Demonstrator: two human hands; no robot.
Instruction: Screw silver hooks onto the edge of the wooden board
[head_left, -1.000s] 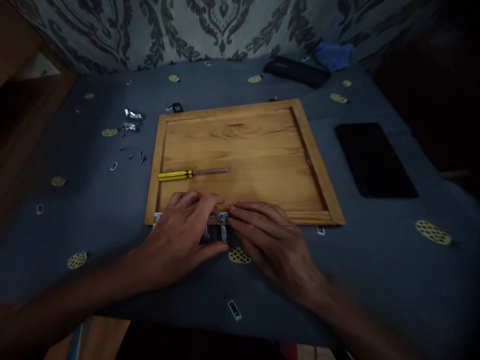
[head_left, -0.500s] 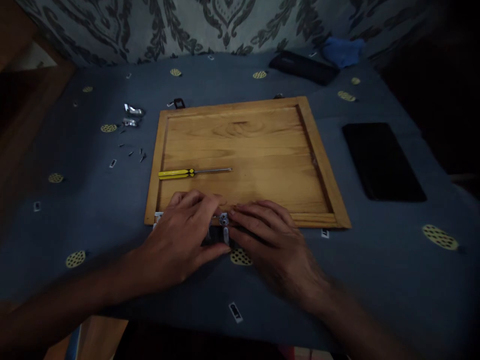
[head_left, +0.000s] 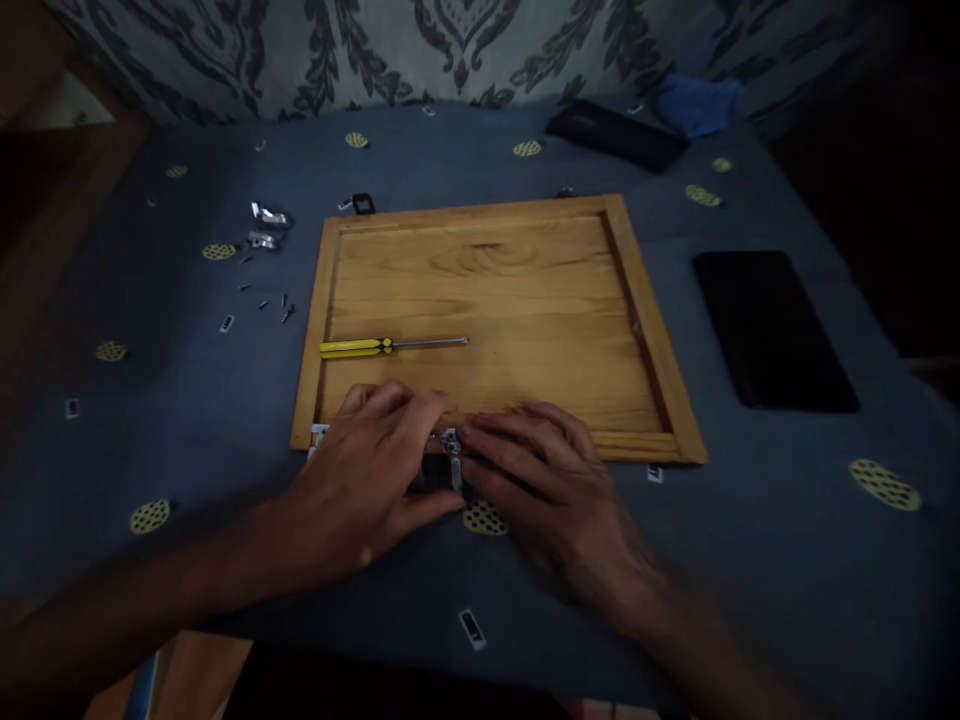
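Observation:
A framed wooden panel (head_left: 525, 300) lies flat on a blue patterned cloth (head_left: 750, 540). At the middle of its near edge sits a small metal hinge (head_left: 450, 452). My left hand (head_left: 367, 475) and my right hand (head_left: 547, 485) both rest at that edge, fingertips closed in on the hinge from either side; my hands hide most of it. A yellow-handled screwdriver (head_left: 390, 346) lies on the panel just beyond my left hand, untouched.
Loose screws (head_left: 271, 305) and metal hinge parts (head_left: 266, 226) lie on the cloth left of the panel. A black phone (head_left: 772, 328) lies to the right. A dark flat object (head_left: 616, 135) and a blue cloth (head_left: 696, 105) sit at the back right.
My hands stay at the hinge with only slight finger shifts. The view has drifted a little.

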